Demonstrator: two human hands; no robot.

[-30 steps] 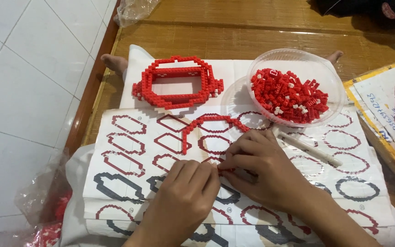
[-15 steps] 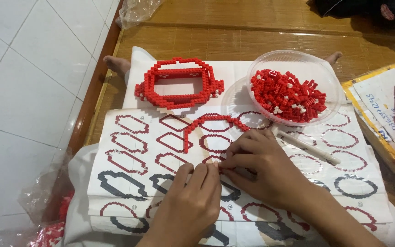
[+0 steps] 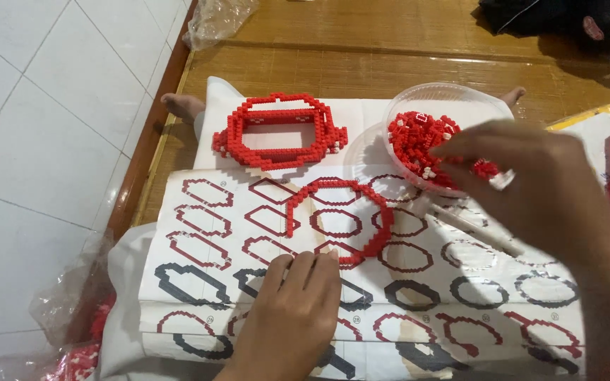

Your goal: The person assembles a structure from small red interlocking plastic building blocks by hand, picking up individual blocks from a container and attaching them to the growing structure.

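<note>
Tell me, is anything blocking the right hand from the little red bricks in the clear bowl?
Nothing visible does. The right hand is over the near edge of the clear bowl, whose top is open, with its fingertips at the red bricks. The left hand rests apart on the pattern sheet, beside the curved red brick strip.

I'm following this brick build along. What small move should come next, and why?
Probably pinch one red brick from the bowl: the right hand is over it, while the left hand steadies the unfinished red ring.
</note>
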